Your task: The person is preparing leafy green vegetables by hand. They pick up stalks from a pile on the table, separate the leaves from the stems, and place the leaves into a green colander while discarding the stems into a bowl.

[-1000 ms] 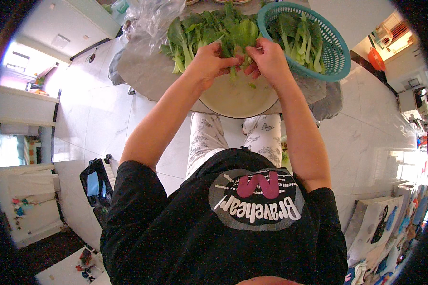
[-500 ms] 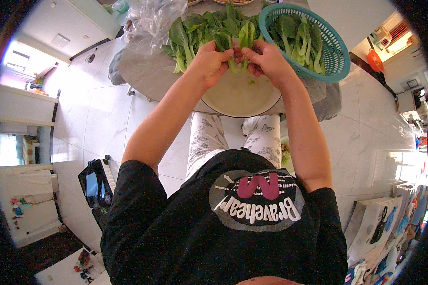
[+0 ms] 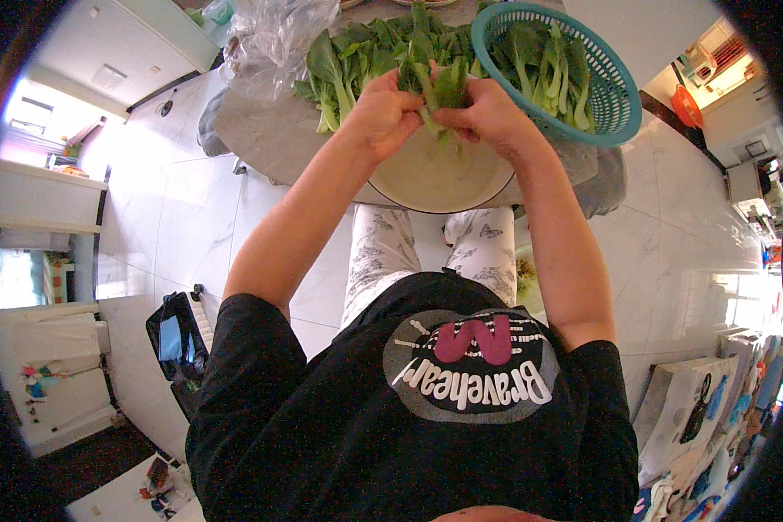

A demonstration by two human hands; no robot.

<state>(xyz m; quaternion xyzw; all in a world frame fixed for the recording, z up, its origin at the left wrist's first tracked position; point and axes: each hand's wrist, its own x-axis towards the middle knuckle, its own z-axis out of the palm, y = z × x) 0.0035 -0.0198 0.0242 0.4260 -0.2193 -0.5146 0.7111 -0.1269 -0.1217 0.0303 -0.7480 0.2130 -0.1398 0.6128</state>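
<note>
White lettering (image 3: 471, 391) marks the black shirt (image 3: 322, 435); both hands (image 3: 381, 117) (image 3: 489, 113) hold greens (image 3: 426, 89).

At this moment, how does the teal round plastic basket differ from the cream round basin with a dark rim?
The basket is teal and perforated; the basin is cream, seemingly solid. The basket holds leafy greens; the basin lies beneath the left hand and right hand. Both look round.

I see a clear bag (image 3: 274, 54) far left, an orange tub (image 3: 687, 108) far right, and pale floor tiles (image 3: 187, 200) to my left.
</note>
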